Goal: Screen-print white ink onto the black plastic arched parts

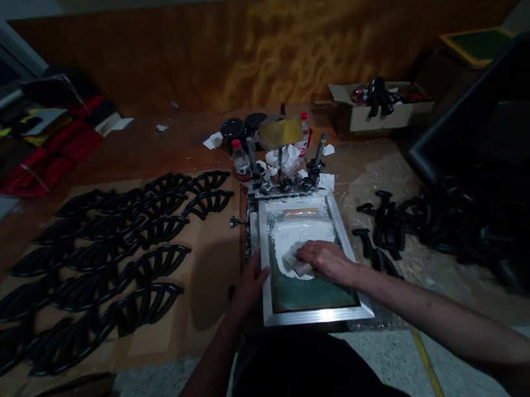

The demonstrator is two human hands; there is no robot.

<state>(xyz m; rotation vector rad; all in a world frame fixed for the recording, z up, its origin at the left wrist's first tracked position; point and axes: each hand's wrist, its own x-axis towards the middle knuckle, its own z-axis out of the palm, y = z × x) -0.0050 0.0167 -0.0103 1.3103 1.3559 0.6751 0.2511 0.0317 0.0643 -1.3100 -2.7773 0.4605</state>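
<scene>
An aluminium screen-printing frame (318,314) lies flat on the bench, its green mesh (307,291) partly coated with a white paste (304,232). My right hand (326,262) presses a crumpled white cloth (296,263) onto the mesh, over the lower edge of the paste. My left hand (251,280) rests at the frame's left side, holding nothing. Its fingertips lie on or just over the frame's rail. The cloth hides part of the mesh under my right palm.
Rows of black curved parts (106,260) lie on brown paper to the left. A pile of black parts (387,227) sits to the right. Behind the frame stand clamps (287,185), plastic bottles (241,161), dark tins (233,130) and a cardboard box (381,110). A large black bin (482,128) looms at right.
</scene>
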